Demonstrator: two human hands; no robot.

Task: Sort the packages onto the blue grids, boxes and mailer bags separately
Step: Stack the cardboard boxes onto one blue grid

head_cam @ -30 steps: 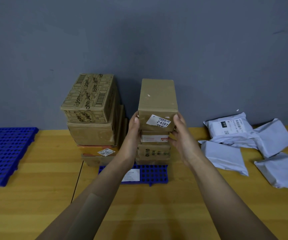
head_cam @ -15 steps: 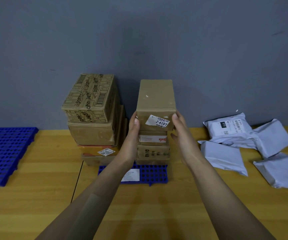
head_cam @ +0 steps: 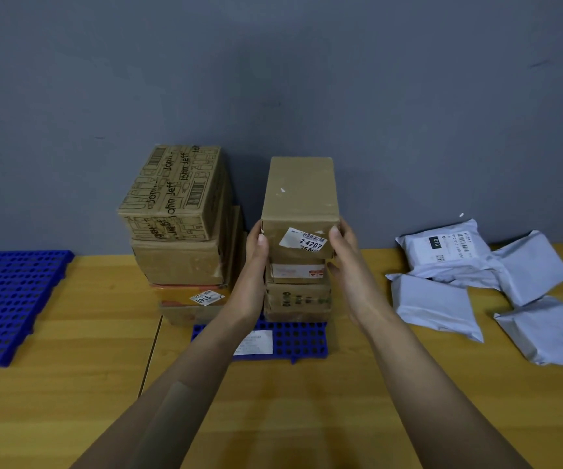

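Box (head_cam: 298, 194) unmoved; left hand (head_cam: 256, 262), right hand (head_cam: 347, 262) still touching.

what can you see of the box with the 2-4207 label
The box is plain brown cardboard, long and narrow, lightly scuffed on top, with a white barcode label reading 2-4207 stuck crookedly on its near end. It lies level atop a stack of smaller boxes on the blue grid. The left hand touches its near left edge, the right hand its near right edge.
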